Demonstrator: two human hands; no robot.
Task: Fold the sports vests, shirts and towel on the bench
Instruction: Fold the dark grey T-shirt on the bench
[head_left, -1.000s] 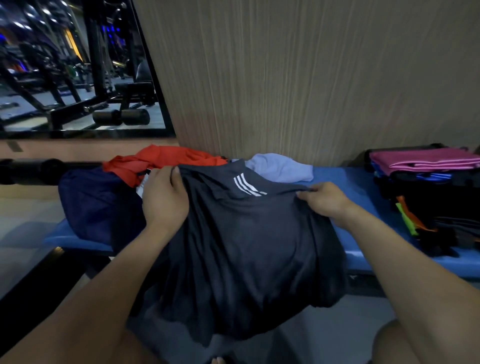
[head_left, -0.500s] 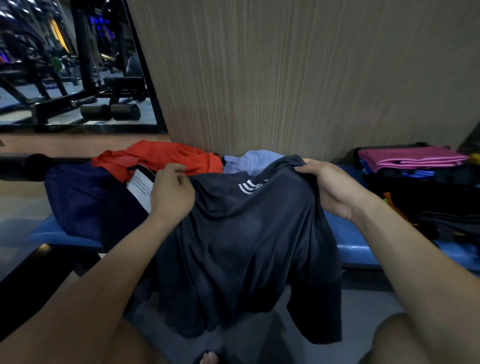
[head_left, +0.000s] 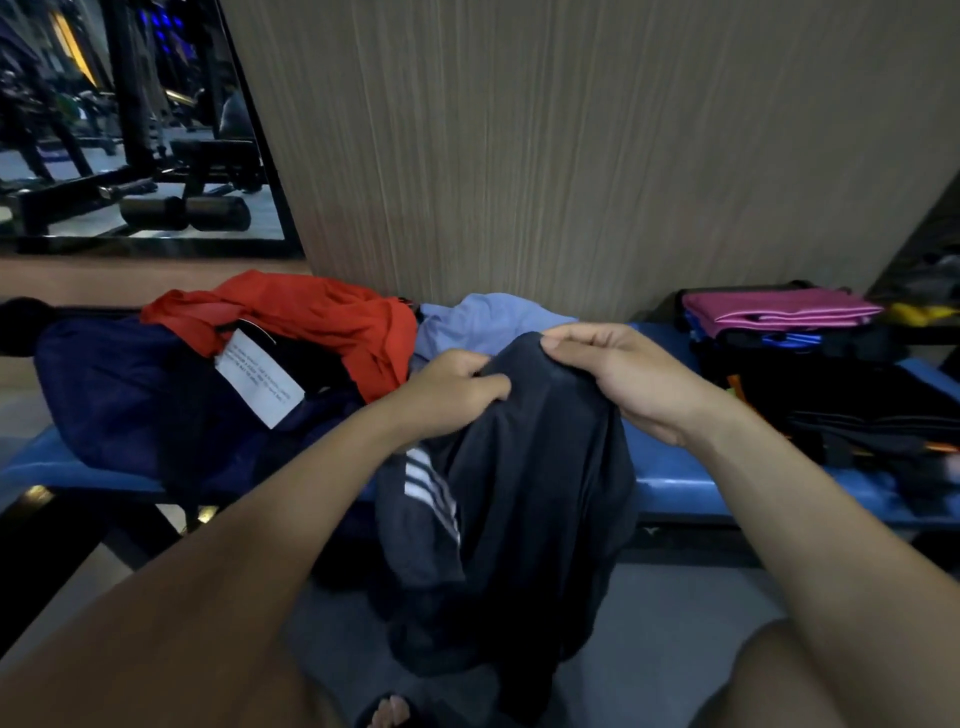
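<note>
A dark grey shirt (head_left: 530, 499) with three white stripes hangs doubled over in front of the blue bench (head_left: 675, 483), its lower part drooping toward the floor. My left hand (head_left: 447, 389) and my right hand (head_left: 618, 374) both grip its top edge, close together. On the bench to the left lie a red garment (head_left: 311, 317), a navy garment (head_left: 130, 395) with a white care label (head_left: 260, 384), and a light blue garment (head_left: 483, 322) behind my hands.
A stack of folded clothes (head_left: 831, 384) with a pink piece (head_left: 779, 312) on top sits at the bench's right end. A wood-grain wall (head_left: 571, 156) rises behind the bench. Gym machines (head_left: 130, 156) show at the upper left. My toes (head_left: 395, 712) show below.
My hands have come together, bringing the shirt's two sides onto each other. The shirt now hangs narrower, with the stripes turned to the left side.
</note>
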